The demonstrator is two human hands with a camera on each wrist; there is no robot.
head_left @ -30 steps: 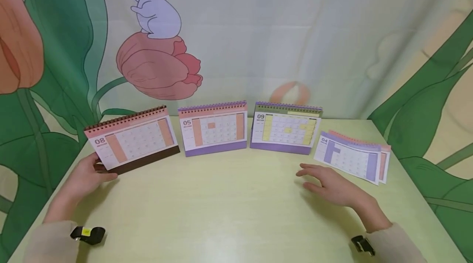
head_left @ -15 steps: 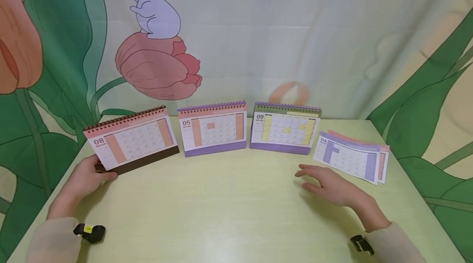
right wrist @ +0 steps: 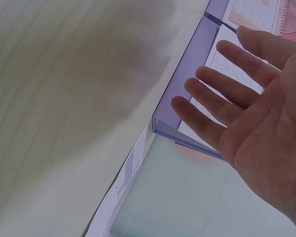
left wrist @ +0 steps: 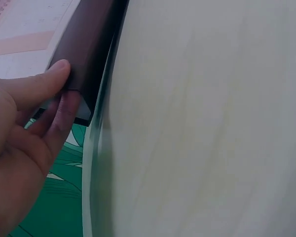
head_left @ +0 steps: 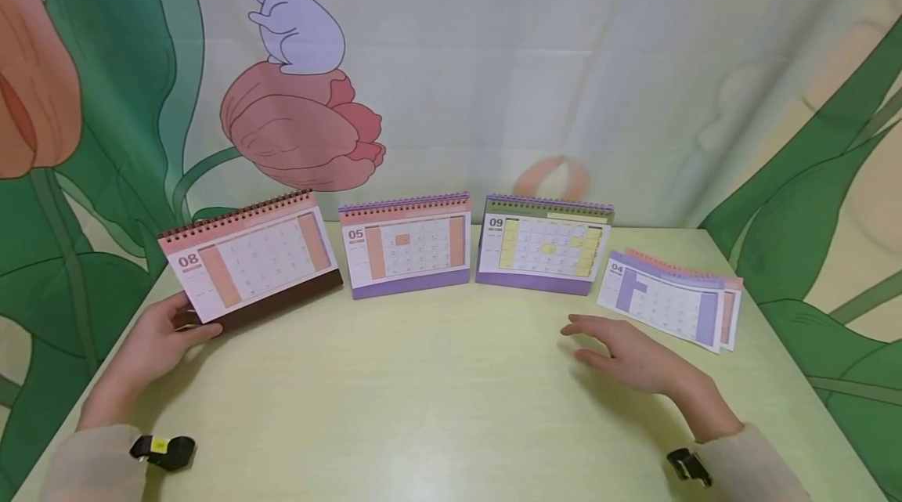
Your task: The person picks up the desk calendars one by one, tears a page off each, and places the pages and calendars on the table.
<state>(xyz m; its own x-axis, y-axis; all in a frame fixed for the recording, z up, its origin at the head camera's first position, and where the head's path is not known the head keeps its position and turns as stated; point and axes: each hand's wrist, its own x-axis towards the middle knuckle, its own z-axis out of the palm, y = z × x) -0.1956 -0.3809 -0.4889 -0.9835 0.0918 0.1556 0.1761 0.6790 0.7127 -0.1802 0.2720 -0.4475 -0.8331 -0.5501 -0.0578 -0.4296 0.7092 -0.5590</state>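
My left hand (head_left: 156, 336) pinches the lower left corner of a desk calendar (head_left: 264, 263) marked 08, with a dark brown stand and dark ring binding. In the left wrist view, the thumb lies on the front of its dark base (left wrist: 81, 47) and fingers reach inside the hollow end. That calendar leans back, its left end nearer me. My right hand (head_left: 627, 353) hovers over the table with fingers spread, holding nothing. Nearest to it are the green-topped calendar (head_left: 543, 247) marked 09 and the loose calendar pads (head_left: 662, 306), the top one marked 04.
Between the 08 and 09 calendars stands a pink-topped calendar (head_left: 409, 247) marked 05 on a purple base. All are on a pale yellow-green table (head_left: 416, 400). A printed curtain (head_left: 451, 79) with tulips and a white animal hangs behind.
The top edge of the 08 calendar has risen and more of its dark base shows, with my left hand still gripping its corner. My right hand stays nearly in place.
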